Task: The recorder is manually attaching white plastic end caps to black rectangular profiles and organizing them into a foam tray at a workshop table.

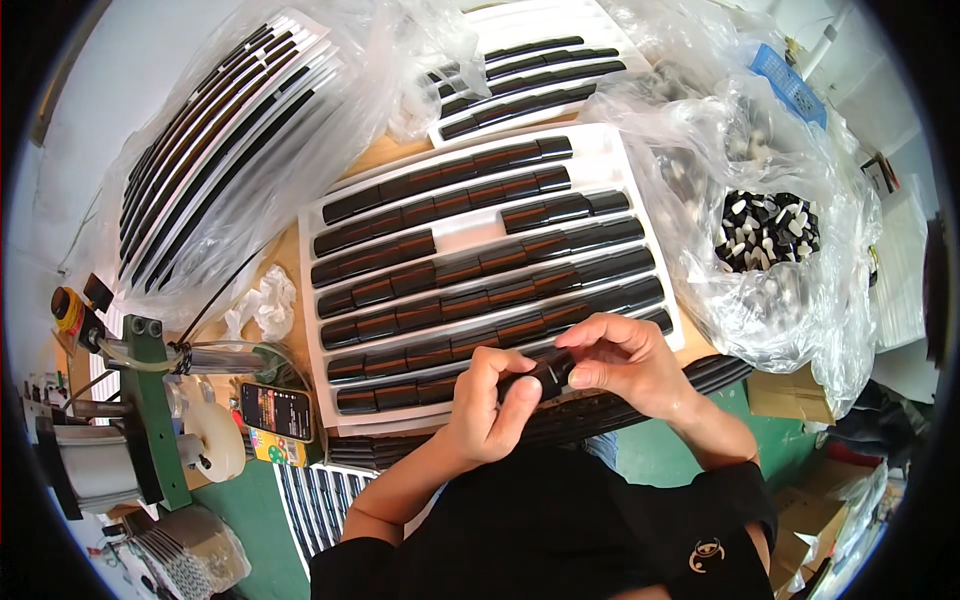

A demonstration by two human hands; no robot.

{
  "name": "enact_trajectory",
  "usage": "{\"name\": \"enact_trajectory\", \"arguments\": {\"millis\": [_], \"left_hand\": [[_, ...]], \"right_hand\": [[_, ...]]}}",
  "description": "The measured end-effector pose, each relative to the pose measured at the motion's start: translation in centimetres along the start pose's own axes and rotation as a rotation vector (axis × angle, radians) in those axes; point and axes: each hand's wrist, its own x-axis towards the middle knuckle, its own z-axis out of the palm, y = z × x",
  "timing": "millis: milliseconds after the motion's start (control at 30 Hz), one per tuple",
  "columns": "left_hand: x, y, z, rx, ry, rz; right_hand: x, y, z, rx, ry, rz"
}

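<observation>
The left hand (490, 402) has its thumb and fingers clamped on a glossy black piece (548, 379), held above the near edge of a white tray (600, 152). The right hand (632, 366) is close beside it, thumb and index fingertip at the piece's other end (whether they grip it or only touch it, I cannot tell).

The tray lies on the wooden tabletop (378, 156), filled with curved rows of similar black segments (460, 349); the third row from the far side has a bare white stretch near its middle. Beyond it is a second white tray (560, 22), also bearing black rows, partly under clear plastic. More rows stand at the far left inside a plastic bag (345, 110).

To the right, an open clear bag holds a heap of small black and white parts (768, 232). At the left are a crumpled white tissue (268, 303), a lit phone (277, 411) and a green metal bracket (155, 410).
</observation>
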Motion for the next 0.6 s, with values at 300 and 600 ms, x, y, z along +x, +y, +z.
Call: {"name": "enact_trajectory", "arguments": {"millis": [300, 600], "left_hand": [[0.23, 0.75, 0.82, 0.194, 0.105, 0.062], [0.46, 0.77, 0.37, 0.306, 0.034, 0.15]], "right_hand": [[-0.6, 0.36, 0.6, 0.055, -0.016, -0.022], [-0.92, 0.64, 0.89, 0.032, 0.003, -0.036]]}}
